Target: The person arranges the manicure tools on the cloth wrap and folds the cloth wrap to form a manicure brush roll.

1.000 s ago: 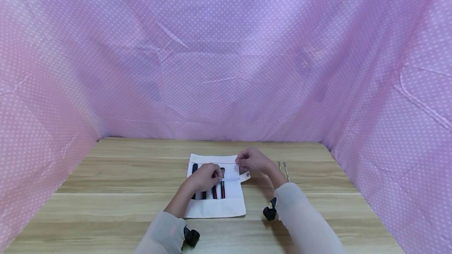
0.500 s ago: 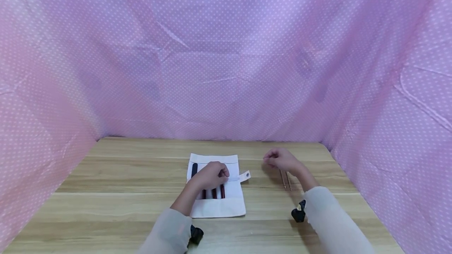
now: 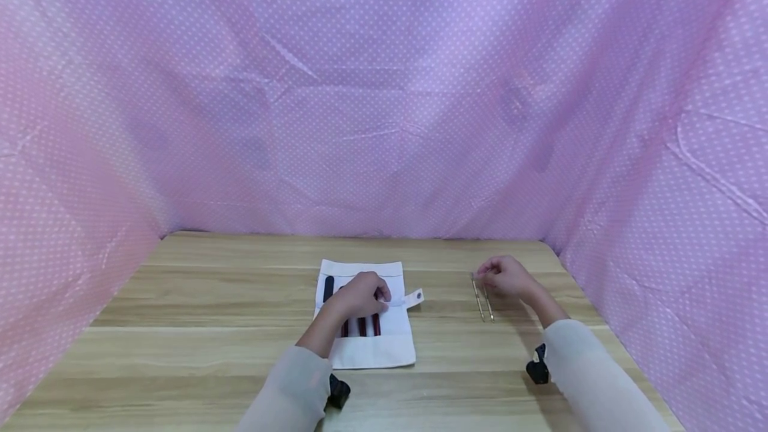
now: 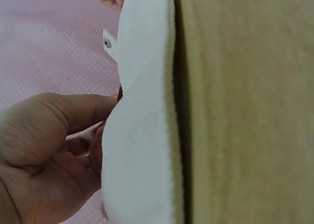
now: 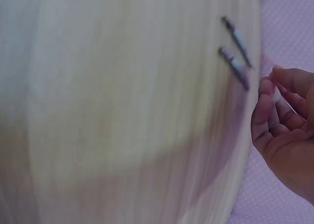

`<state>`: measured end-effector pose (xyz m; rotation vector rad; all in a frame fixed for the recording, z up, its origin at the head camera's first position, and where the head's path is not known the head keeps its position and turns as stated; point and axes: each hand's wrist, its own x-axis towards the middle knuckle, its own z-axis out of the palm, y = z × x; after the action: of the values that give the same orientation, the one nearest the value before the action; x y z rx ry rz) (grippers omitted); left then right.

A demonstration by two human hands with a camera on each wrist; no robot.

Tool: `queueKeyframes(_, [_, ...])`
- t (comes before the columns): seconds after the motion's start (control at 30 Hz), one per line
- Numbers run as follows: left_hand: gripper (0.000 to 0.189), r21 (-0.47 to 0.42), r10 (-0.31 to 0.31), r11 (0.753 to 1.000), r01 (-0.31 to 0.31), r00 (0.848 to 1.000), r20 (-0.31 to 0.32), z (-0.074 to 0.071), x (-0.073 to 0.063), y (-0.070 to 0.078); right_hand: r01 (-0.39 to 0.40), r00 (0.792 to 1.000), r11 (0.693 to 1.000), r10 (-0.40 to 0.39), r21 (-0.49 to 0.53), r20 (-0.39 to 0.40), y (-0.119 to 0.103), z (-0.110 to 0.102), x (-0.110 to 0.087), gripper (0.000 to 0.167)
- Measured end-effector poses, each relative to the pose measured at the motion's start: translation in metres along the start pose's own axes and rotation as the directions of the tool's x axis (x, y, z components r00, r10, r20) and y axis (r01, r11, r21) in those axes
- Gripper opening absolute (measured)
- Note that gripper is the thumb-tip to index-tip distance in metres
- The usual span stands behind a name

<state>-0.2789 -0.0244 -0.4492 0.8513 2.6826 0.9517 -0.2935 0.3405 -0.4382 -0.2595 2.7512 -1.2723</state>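
Observation:
A white cloth brush roll (image 3: 373, 352) lies spread on the wooden table, with dark red brush handles (image 3: 362, 327) standing in its pocket. My left hand (image 3: 361, 295) is over the roll's middle, fingers curled and hiding the upper parts of the brushes. In the left wrist view, the left thumb (image 4: 93, 109) reaches behind the white pocket (image 4: 140, 116); I cannot tell what the fingertips hold. To the right, two slim gold-coloured sticks (image 3: 479, 299) lie side by side. My right hand (image 3: 507, 277) has its loosely bent fingertips close by their far ends, with nothing seen between them.
A snap strap (image 3: 415, 298) sticks out from the roll's right side. One black-topped item (image 3: 329, 287) shows at the roll's left. Pink dotted cloth (image 3: 384, 152) hangs behind and on both sides of the table (image 3: 228, 325).
My right hand has left the roll's upper right corner and moved right to the two sticks. The left hand has shifted slightly right over the brushes.

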Motion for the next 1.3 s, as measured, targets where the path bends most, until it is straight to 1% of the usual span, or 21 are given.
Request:
queueKeyframes(0.1, [0.007,-0.012,-0.016,1.000,0.016,1.000,0.012,0.000,0.001,-0.001,-0.006,1.000,1.000,0.006,-0.013,0.007,0.005,-0.002,-0.003,0.017])
queueKeyframes(0.2, [0.007,-0.018,-0.031,0.999,0.031,0.999,0.020,0.000,0.002,-0.002,-0.028,1.000,0.999,0.029,-0.022,0.010,0.009,-0.003,-0.004,0.021])
queueKeyframes(0.37, [0.005,-0.021,-0.053,0.998,0.053,0.998,0.028,-0.001,0.002,-0.001,-0.068,0.998,0.997,0.068,-0.036,0.014,0.014,-0.004,-0.002,0.036])
queueKeyframes(0.47, [0.005,-0.020,-0.055,0.998,0.055,0.998,0.025,-0.001,0.002,-0.001,-0.057,0.998,0.997,0.058,-0.043,0.038,0.014,-0.005,0.000,0.045])
queueKeyframes(0.53, [0.004,-0.024,-0.062,0.998,0.063,0.998,0.024,-0.001,0.002,0.000,-0.049,0.997,0.998,0.052,-0.044,0.053,0.013,-0.005,0.001,0.047])
queueKeyframes(0.6, [0.004,-0.030,-0.061,0.998,0.061,0.998,0.023,-0.001,0.002,0.000,-0.027,0.997,0.998,0.031,-0.049,0.072,0.012,-0.005,0.001,0.045])
queueKeyframes(0.8, [0.006,-0.024,-0.061,0.998,0.062,0.998,0.033,0.000,0.003,-0.002,-0.052,0.994,0.999,0.051,0.008,0.097,0.013,-0.004,0.001,0.035])
queueKeyframes(0.9, [0.009,-0.020,-0.066,0.998,0.067,0.997,0.041,0.000,0.002,-0.004,-0.074,0.993,0.997,0.072,0.020,0.091,0.014,-0.003,0.001,0.033])
queueKeyframes(0.97, [0.009,-0.023,-0.069,0.997,0.070,0.997,0.045,0.000,0.002,-0.004,-0.095,0.993,0.995,0.093,0.019,0.070,0.014,-0.001,0.001,0.032])
queueKeyframes(1.13, [0.010,-0.051,-0.079,0.995,0.081,0.996,0.038,0.000,0.000,-0.005,-0.111,0.994,0.992,0.111,-0.059,0.002,0.012,0.003,0.002,0.024])
queueKeyframes(1.23, [0.010,-0.064,-0.091,0.994,0.093,0.995,0.031,-0.001,-0.001,-0.005,-0.108,0.994,0.985,0.105,-0.138,-0.030,0.009,0.003,0.002,0.023])
queueKeyframes(1.3, [0.009,-0.072,-0.098,0.992,0.099,0.995,0.028,-0.001,-0.001,-0.005,-0.111,0.994,0.979,0.105,-0.168,-0.042,0.007,0.002,0.002,0.023])
